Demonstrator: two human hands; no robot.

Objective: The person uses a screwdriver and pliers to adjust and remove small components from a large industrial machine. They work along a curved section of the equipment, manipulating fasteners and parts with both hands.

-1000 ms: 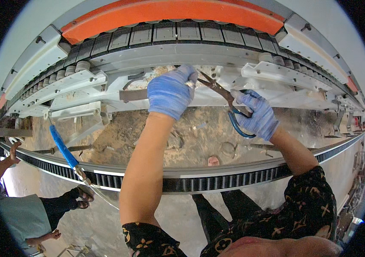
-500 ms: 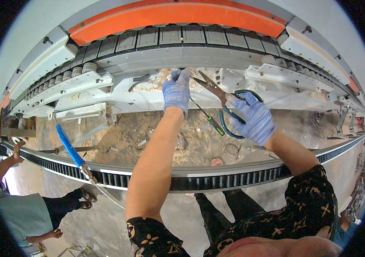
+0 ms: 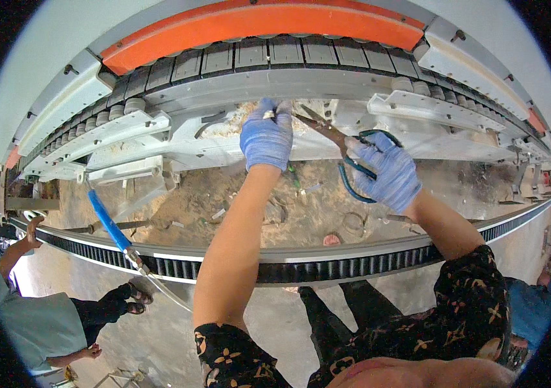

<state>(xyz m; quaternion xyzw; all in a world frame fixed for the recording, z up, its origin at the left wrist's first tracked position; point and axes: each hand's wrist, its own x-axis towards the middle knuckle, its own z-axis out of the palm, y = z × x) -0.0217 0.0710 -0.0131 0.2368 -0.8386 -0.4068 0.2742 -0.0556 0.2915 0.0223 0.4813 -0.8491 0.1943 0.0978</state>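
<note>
Open scissors [image 3: 327, 134] in the gloved right hand [image 3: 384, 171], tips beside the left

At the far left, a co-worker [image 3: 39, 326] in a pale green top and dark trousers stands with one hand at the end of a long rail [image 3: 301, 274] with a black ribbed face. The rail curves across the whole view, passing below the person's forearms. Next along, a hose with a blue sleeve [image 3: 108, 221] slants down in front of it.

Pale scraps [image 3: 229, 124] lie on the ledge of a white machine [image 3: 223, 90] with an orange strip [image 3: 262, 29] on top. Just right of them is the left hand [image 3: 267, 141], in a blue glove, fingers curled; I cannot tell whether it grips anything. The two hands are apart.

Between them are the scissors, blades parted and pointing up-left toward the left hand. The right hand, also gloved in blue, is closed around their handles. At the far right, another person in blue [image 3: 535, 309] is partly visible.
</note>
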